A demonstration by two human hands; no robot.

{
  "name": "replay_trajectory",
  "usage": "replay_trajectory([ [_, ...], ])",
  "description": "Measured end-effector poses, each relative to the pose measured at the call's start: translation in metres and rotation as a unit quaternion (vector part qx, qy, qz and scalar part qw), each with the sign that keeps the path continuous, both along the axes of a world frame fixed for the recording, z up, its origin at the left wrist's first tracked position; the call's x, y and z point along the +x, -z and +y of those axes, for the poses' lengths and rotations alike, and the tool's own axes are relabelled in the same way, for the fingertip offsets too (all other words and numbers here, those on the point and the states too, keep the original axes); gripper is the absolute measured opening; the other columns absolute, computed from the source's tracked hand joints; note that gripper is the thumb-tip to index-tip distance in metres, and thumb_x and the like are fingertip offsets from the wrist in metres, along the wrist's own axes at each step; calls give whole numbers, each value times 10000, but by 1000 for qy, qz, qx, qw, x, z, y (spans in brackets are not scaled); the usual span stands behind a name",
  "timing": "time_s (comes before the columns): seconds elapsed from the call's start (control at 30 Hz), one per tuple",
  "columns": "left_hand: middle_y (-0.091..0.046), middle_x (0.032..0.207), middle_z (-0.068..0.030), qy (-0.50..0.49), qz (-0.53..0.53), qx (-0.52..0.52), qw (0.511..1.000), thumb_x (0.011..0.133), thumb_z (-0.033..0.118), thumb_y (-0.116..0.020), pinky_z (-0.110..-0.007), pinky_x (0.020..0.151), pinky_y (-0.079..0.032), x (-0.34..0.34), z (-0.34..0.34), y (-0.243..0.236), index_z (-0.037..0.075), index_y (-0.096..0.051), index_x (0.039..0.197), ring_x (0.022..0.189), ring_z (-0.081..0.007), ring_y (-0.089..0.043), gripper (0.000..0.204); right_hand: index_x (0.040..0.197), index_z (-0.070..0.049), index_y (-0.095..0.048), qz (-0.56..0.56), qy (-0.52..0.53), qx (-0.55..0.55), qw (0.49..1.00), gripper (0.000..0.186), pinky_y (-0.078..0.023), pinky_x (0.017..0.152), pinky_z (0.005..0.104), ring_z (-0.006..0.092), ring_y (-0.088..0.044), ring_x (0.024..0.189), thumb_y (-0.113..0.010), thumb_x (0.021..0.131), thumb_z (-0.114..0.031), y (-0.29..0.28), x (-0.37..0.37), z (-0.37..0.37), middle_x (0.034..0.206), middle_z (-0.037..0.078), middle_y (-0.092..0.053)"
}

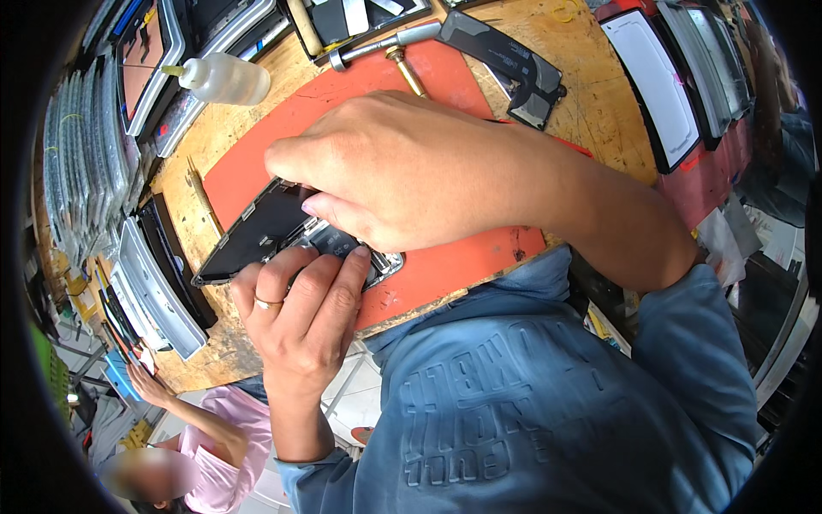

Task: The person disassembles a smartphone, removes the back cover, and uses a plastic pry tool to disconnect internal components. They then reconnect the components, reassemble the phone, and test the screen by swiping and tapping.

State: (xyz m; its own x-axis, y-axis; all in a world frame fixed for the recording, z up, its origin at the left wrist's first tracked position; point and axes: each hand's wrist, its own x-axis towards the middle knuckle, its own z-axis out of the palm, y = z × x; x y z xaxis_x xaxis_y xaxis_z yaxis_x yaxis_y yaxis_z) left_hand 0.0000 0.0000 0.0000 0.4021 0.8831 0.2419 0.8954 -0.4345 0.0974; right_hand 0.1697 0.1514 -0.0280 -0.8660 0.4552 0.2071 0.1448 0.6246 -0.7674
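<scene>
- On the red mat near the front edge of the wooden bench, a phone lies opened, its dark screen lifted at a tilt off the silver frame.
- Your left hand comes up from below, wrist bent back, ring on one finger; its fingers press flat on the phone's frame and pin it to the mat.
- Your right hand reaches across from the right, forearm crossing your chest, knuckles up; its fingers are curled closed and pinch the raised screen at its upper edge.
- Beyond your right hand, at the mat's far edge, lie a metal tool with a brass-tipped one beside it, and a dark phone part well apart from your hands.
- A clear squeeze bottle lies on its side at the far left of the bench.
- Phone screens and frames stand stacked along both sides.
</scene>
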Motion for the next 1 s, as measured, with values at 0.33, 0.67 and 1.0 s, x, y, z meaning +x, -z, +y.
replay_trajectory([
  [0.33,-668,919,10,-22,13,6,1000,747,179,-796,-403,876,-403,7,-2,-2,128,-802,1063,983,-194,-632,320,968,21,-650,11,2,9,1000,161,-576,688,515,426,-739,766,-709,899,-113,3,0,0,777,238,-712],
  [0.67,-692,989,-4,-66,5,3,998,771,159,-799,-419,951,-397,15,-14,1,119,-801,1121,1097,-220,-657,351,982,-3,-569,23,8,-27,999,133,-482,684,563,464,-653,785,-677,930,-61,4,0,-1,771,223,-643],
  [1.0,-567,925,-36,-89,9,-52,995,761,126,-766,-426,831,-383,31,-3,-2,124,-764,1165,887,-243,-565,404,1001,-5,-566,-4,1,-44,999,152,-486,715,562,463,-652,831,-679,936,-81,3,0,-1,821,222,-643],
])
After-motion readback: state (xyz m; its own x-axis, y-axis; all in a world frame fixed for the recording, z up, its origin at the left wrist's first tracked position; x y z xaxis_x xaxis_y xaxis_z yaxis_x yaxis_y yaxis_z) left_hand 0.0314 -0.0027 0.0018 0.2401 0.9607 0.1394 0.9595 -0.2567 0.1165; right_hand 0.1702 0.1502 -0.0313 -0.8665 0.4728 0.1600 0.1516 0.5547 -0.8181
